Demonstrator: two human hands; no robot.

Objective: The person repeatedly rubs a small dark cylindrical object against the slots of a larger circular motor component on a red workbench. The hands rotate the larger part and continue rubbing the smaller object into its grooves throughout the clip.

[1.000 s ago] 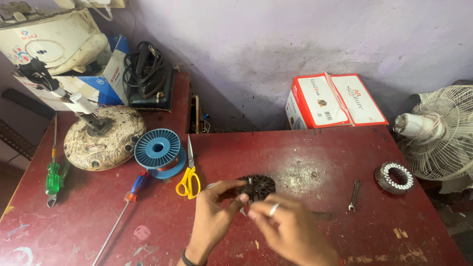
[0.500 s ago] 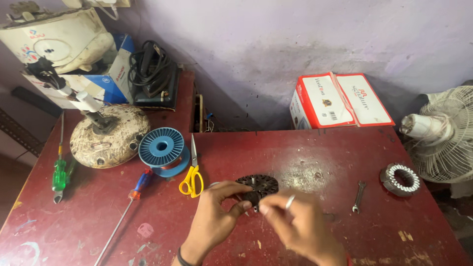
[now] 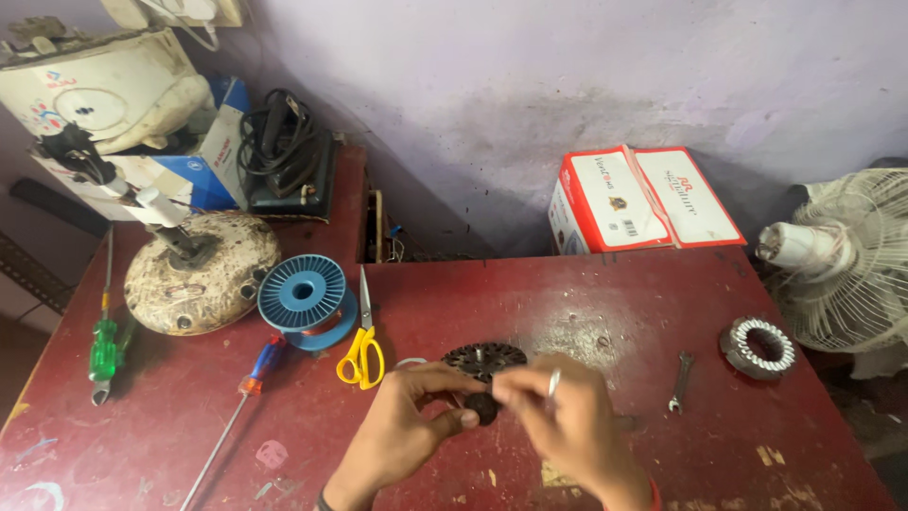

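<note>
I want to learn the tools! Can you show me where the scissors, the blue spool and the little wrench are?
scissors [image 3: 363, 343]: head view, on the yellow handles.
blue spool [image 3: 303, 291]: head view, on its round top face.
wrench [image 3: 680, 379]: head view, on the middle of its shaft.

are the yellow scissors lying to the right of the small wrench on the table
No, the yellow-handled scissors lie left of both hands, while the small wrench lies to their right.

Small dark part [image 3: 481, 407] half-hidden between blurred right hand [image 3: 567, 421] fingers.
</note>
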